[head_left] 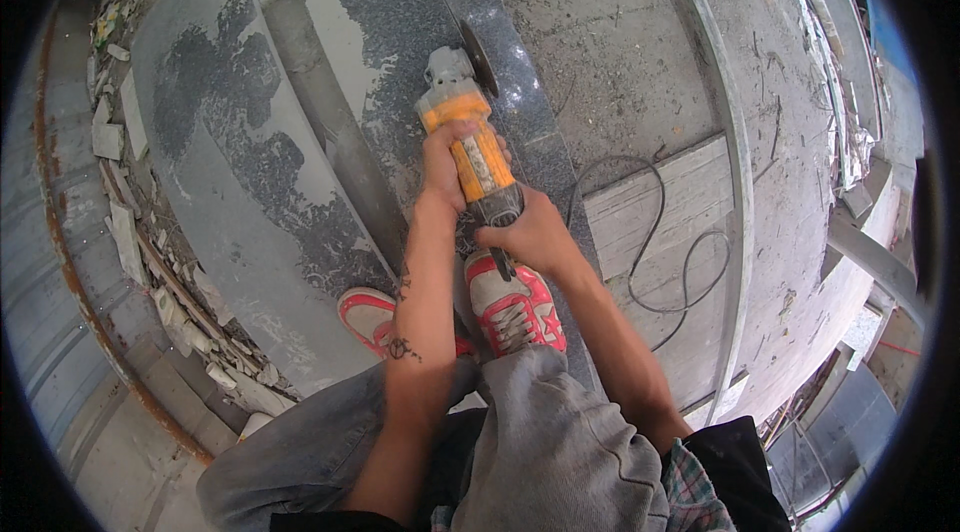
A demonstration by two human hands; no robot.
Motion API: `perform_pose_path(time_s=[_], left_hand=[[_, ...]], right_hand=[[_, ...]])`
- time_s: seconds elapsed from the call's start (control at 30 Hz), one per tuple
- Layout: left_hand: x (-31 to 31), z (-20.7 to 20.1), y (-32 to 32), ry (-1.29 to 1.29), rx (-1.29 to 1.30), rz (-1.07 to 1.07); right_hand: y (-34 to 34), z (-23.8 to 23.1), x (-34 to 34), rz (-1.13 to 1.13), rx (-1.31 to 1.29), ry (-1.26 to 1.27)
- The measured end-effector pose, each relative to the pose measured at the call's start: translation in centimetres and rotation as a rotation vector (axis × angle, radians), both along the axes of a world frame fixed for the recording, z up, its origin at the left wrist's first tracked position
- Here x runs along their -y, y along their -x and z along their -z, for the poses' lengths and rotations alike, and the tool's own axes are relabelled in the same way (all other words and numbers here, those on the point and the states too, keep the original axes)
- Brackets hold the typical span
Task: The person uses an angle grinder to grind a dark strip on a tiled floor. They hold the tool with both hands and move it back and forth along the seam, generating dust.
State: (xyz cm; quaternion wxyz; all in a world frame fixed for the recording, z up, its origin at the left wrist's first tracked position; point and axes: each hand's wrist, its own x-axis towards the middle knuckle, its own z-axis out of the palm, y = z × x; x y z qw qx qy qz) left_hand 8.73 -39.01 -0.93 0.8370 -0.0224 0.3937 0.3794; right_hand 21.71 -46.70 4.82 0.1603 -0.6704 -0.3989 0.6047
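Observation:
Both my hands are wrapped round a yellow and grey angle grinder (pixel 483 167). My left hand (pixel 443 164) grips its yellow body just behind the metal head. Farther back, my right hand (pixel 535 232) closes round the dark rear handle. The grinder's disc (pixel 480 57) stands on edge at the right of the head, over a dark speckled stone slab (pixel 510 72) partly coated in pale dust. Whether the disc touches the slab or spins, I cannot tell. My right shoe (pixel 515 307), red and white, is planted on the slab under the grinder's rear end.
Another dusty slab (pixel 230 152) lies to the left, past a narrow gap. A black cord (pixel 660 202) loops over the floor at right, near a pale board (pixel 660 192) and a long raised metal strip (pixel 738 152). Broken stone pieces (pixel 107 140) line the left side.

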Motion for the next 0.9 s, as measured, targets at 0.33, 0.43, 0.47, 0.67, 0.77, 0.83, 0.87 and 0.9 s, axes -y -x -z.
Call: perform_pose_path(time_s=[0.33, 0.43, 0.47, 0.67, 0.77, 0.83, 0.87, 0.9], left_hand=[[-2.8, 0.7, 0.3, -0.099, -0.099, 0.042], [-3.2, 0.6, 0.3, -0.080, -0.096, 0.035], [-3.0, 0.8, 0.4, -0.054, -0.066, 0.030], [-0.6, 0.4, -0.1, -0.043, -0.055, 0.015], [0.0, 0.1, -0.4, -0.019, 0.000, 0.002], [0.0, -0.1, -0.4, -0.015, -0.004, 0.015], [0.1, -0.1, -0.3, -0.029, -0.034, 0.033], [0.1, 0.0, -0.2, -0.042, -0.065, 0.051]], right_hand=[[0.2, 0.9, -2.8, 0.035, -0.099, 0.046], [0.2, 1.2, -3.1, 0.060, -0.123, 0.073], [0.2, 1.0, -3.0, 0.047, -0.113, 0.081], [-0.3, -0.5, -1.0, 0.027, -0.085, 0.003], [-0.5, -0.3, -0.3, 0.024, -0.082, -0.007], [-0.5, -0.1, -0.1, 0.026, -0.071, -0.013], [-0.4, -0.2, 0.0, 0.026, -0.070, -0.008], [-0.4, -0.4, 0.0, 0.026, -0.070, -0.003]])
